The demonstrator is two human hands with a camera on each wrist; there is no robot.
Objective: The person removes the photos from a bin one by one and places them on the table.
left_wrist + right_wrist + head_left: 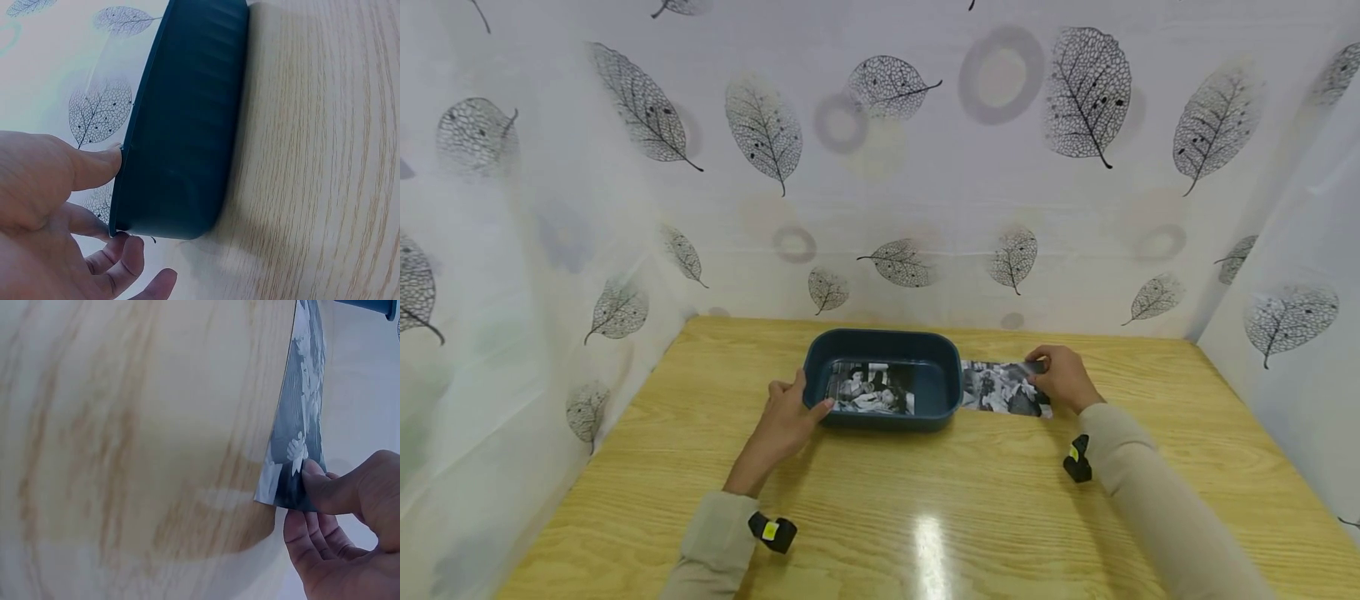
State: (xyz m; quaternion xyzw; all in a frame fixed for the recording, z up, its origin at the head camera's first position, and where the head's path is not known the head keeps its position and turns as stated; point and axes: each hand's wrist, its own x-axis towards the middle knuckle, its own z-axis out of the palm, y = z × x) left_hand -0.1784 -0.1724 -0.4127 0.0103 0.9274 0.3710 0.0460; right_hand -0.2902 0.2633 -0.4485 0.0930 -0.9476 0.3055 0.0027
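Observation:
A dark blue rectangular tub [883,423] stands on the table with a black-and-white photo [872,389] lying in it. At the tub's left end my left hand [786,417] grips the rim, thumb over the near edge; in the left wrist view the thumb [94,167] presses the rim from one side, with fingers at the corner. My right hand [1063,377] pinches the right end of a second black-and-white photo [1003,389] just right of the tub. The right wrist view shows this photo [300,406] between thumb and fingers, its end lifted off the table.
The wood-grain table [880,500] reaches back to a pale curtain [910,200] printed with leaves, which also hangs at both sides. A black wrist camera [772,532] sits on the left sleeve, another camera [1078,460] on the right.

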